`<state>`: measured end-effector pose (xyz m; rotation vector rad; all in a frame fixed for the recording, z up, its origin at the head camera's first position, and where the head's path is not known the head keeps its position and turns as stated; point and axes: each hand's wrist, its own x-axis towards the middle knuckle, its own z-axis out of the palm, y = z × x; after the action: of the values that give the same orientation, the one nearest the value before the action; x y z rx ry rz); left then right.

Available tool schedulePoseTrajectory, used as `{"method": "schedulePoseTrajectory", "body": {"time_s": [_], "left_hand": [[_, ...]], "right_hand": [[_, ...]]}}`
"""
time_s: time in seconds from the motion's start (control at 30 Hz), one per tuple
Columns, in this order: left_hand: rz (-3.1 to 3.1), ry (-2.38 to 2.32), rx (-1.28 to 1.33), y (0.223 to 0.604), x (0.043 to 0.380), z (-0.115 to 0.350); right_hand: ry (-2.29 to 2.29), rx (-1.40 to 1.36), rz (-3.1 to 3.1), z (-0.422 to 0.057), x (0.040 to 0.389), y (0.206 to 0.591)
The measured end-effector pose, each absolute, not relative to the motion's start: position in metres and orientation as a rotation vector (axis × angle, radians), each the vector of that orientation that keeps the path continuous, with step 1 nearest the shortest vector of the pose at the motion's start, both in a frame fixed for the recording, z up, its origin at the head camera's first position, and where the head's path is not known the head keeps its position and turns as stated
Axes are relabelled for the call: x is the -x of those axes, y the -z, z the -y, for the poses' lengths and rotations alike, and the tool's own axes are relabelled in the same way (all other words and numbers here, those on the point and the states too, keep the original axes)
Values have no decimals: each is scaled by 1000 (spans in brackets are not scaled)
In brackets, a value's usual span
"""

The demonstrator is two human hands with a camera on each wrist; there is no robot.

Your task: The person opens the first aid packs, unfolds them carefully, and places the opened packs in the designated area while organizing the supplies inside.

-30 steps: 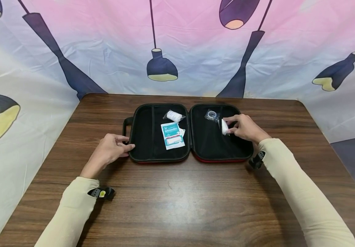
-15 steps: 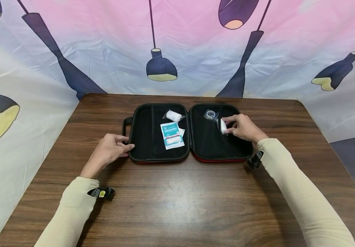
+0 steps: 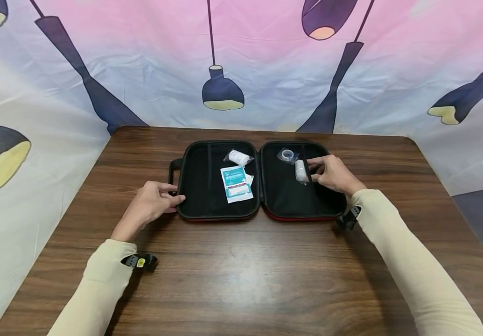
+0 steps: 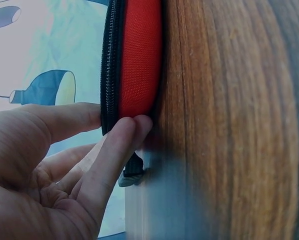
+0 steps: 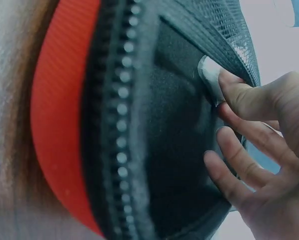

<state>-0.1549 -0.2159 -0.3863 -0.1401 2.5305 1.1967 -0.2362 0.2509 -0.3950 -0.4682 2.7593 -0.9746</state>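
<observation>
An open black-lined case (image 3: 195, 186) with a red outside lies flat on the table. At its left edge the left hand (image 3: 150, 201) grips the rim; in the left wrist view, its digits press the zip and the red side (image 4: 139, 60). Over the right half, the right hand (image 3: 334, 173) pinches one end of a white bandage roll (image 3: 301, 171) in clear wrap, beside a dark divider strap. Right wrist view: thumb and forefinger meet the roll's white end (image 5: 212, 79), the other fingers spread. A wrapped tape roll (image 3: 287, 155) lies just behind it.
In the case's left half lie another wrapped white roll (image 3: 239, 157) and a teal-and-white dressing packet (image 3: 237, 184), with a small white piece partly under it. A carry handle (image 3: 175, 169) sticks out at left. Behind the wooden table (image 3: 233, 270) hangs a lamp-patterned cloth (image 3: 149, 70).
The bandage roll has shifted slightly left in the case's right half, and more of it shows beside the strap. The left hand keeps its place on the rim.
</observation>
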Motion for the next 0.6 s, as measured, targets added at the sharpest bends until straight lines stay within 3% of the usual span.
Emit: {"method": "schedulePoseTrajectory", "body": {"time_s": [0.6], "left_hand": [[-2512,-1206,134,387,156,215]], "right_hand": [[861,493,-2810,-246,241,360]]}}
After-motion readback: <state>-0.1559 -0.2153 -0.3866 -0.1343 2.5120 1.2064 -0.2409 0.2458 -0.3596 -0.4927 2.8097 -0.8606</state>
